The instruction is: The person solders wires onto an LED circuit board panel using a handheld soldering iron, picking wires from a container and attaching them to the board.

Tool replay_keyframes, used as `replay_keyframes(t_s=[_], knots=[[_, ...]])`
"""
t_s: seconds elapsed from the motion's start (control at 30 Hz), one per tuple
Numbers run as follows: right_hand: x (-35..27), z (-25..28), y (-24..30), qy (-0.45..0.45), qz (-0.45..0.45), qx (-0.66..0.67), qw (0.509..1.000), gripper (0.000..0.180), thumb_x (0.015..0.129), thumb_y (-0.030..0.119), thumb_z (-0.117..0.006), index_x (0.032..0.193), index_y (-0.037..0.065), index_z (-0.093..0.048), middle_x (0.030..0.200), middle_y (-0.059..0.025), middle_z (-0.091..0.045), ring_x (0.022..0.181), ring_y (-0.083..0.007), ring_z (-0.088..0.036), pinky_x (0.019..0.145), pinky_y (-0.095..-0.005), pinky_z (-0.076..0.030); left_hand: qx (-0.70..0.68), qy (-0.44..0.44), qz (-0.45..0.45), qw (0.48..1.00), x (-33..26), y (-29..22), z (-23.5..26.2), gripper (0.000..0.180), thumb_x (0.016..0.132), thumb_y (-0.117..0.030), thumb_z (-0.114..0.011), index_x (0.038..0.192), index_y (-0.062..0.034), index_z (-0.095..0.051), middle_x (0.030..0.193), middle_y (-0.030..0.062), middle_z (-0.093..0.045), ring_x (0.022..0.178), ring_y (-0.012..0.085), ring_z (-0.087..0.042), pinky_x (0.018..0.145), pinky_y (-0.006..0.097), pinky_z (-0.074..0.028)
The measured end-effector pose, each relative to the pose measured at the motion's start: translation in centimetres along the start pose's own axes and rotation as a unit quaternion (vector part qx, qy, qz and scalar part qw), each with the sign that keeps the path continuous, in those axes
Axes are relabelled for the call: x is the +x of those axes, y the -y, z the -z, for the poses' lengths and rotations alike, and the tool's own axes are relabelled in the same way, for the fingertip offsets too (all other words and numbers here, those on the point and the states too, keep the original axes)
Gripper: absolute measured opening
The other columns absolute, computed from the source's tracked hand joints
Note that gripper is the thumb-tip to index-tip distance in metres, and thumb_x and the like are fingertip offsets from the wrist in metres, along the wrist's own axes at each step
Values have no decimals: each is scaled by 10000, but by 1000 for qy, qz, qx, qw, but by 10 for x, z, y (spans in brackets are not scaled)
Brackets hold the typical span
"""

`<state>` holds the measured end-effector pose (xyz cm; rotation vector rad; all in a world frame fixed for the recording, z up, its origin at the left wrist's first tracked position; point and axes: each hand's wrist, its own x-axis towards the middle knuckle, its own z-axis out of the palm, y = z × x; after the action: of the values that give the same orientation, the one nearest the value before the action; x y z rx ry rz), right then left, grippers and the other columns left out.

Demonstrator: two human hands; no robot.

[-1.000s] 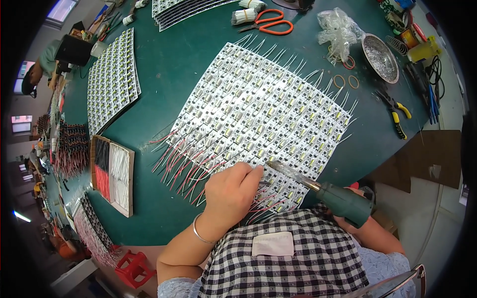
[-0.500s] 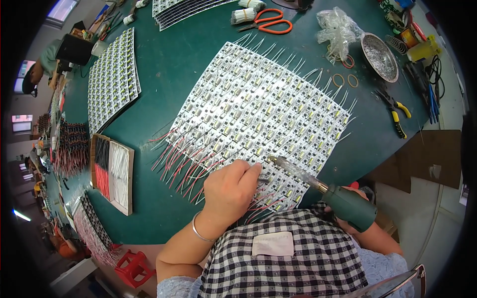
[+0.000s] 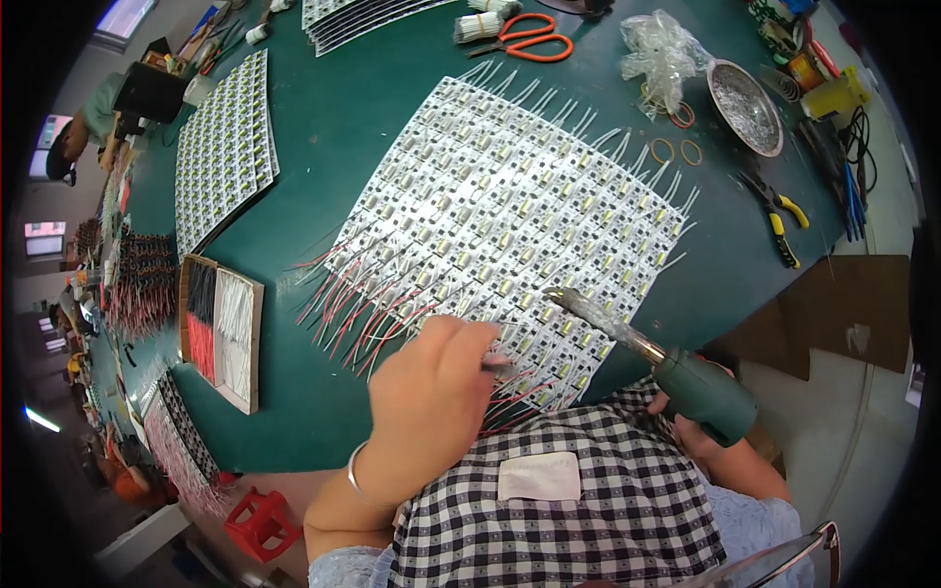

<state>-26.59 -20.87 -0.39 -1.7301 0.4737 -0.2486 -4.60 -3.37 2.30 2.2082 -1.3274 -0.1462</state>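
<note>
Green desk (image 3: pixel 323 127), carrying a large white panel of small circuit boards (image 3: pixel 510 216) set in a grid, just beyond both hands; red and white wire leads fringe its near and far edges. Since a second ago the soldering iron (image 3: pixel 637 343) has swung its metal tip further over the near rows, so work seems to have moved along that edge. Left hand (image 3: pixel 431 392), fingers closed, pinches a thin wire (image 3: pixel 497 365) against the panel's near edge; it has barely shifted. Right hand (image 3: pixel 701 441), mostly hidden, grips the iron's green handle. Left of the hands: a tray of red and white wires (image 3: pixel 221 328). Far right: pliers (image 3: pixel 779 220).
</note>
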Motion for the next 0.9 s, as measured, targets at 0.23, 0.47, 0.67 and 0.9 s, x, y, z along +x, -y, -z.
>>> replay_keyframes(t_s=[0.23,0.47,0.67,0.9], knots=[[-9,6,-4,41,39,-91,994,318,831,197,-499,1047,-32,-543,716,-104,-626,649,-185,-603,625,-304,-480,14,36,-43,998,-6,14,-37,298,668,44,-631,932,-77,-564,852,76,-556,645,231,-576,522,308,-464],[-11,9,-9,38,56,-141,988,290,844,236,-502,973,-15,-567,717,-96,-631,638,-196,-606,607,-294,-476,0,4,-23,1000,-7,15,-45,322,642,47,-637,943,-67,-616,793,59,-556,613,211,-564,501,299,-453],[-8,3,1,32,-25,-68,997,279,859,219,-481,986,-14,-565,707,-99,-633,647,-194,-609,629,-297,-477,75,17,-50,996,6,18,-33,315,629,37,-621,922,-78,-634,752,46,-537,596,205,-551,486,309,-438],[-13,11,-11,60,30,-157,985,306,875,236,-469,1033,-11,-556,684,-94,-626,652,-195,-603,631,-295,-472,132,79,-182,971,32,34,-21,190,689,-120,-582,872,-120,-631,764,-3,-527,602,149,-542,485,273,-436]])
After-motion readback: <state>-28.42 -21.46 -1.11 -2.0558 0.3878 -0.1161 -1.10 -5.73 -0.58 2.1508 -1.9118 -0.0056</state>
